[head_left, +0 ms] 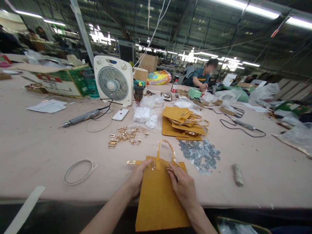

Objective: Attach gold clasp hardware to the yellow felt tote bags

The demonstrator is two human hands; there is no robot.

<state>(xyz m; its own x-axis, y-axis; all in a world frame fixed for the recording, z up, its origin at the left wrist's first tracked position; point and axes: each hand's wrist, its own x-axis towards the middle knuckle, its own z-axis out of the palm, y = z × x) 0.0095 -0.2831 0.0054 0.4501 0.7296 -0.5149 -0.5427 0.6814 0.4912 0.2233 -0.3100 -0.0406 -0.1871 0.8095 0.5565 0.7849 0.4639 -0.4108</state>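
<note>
A mustard-yellow bag panel (161, 201) hangs over the table's front edge, its upper part on the tabletop. A looped handle (168, 144) wrapped in clear film rises from its top. My left hand (137, 177) holds the panel's left edge, thumb on the front and other fingers hidden behind. Near that thumb, a metal fitting (153, 165) sits at the handle's left foot. A strap with a gold metal end (131, 162) sticks out leftward. My right hand (182, 185) is closed at the upper right of the panel, its fingertips pinching a small shiny metal fitting (168, 169).
Gold fittings (128, 136) and thin silver plates (201, 154) lie beyond the panel. Further back are stacked yellow panels (180, 122), a phone (120, 114), a fan (113, 81) and two corded tools. A tape roll (79, 172) lies left. A co-worker (203, 76) sits across.
</note>
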